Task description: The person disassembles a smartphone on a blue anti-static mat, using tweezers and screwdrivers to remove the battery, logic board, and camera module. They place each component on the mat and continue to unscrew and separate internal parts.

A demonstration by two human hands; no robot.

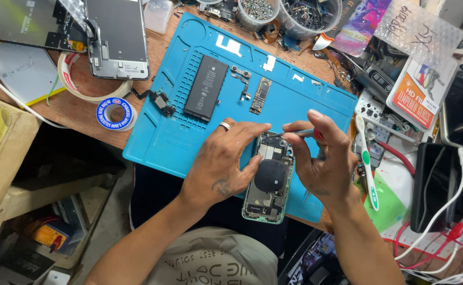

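Opened phone, upper end hidden under both hands' fingertips.

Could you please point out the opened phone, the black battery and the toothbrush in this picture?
opened phone (269,182): head view, on the round black coil inside its back shell.
black battery (206,87): head view, middle of its flat top face.
toothbrush (368,166): head view, on the white handle's middle.
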